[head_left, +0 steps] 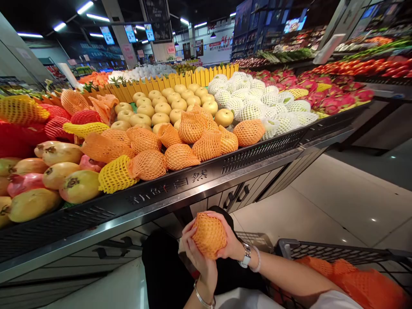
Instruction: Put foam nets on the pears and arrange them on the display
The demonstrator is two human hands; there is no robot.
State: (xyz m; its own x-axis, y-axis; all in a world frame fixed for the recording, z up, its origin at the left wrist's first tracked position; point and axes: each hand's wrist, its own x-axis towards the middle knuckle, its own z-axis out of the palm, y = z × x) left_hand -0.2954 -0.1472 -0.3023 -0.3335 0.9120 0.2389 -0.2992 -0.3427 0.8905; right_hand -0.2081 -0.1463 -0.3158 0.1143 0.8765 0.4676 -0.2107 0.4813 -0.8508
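Note:
Between my two hands, low in the middle of the view, is a round fruit in an orange foam net (210,235). The net hides which fruit it is. My left hand (198,254) wraps its left and lower side, a silver bangle on the wrist. My right hand (231,238) curls around its right side; a watch (246,255) and a pale bracelet are on that arm. Above the hands, similar orange-netted fruits (180,157) line the front of the display, with bare yellow-brown pears (175,103) behind them.
A black display rim (180,183) with a metal edge runs across in front of me. Pomegranates (80,186) lie left; white-netted fruits (257,103) and dragon fruits (337,101) lie right. A shopping cart (322,249) holding orange netted items (363,283) stands at lower right.

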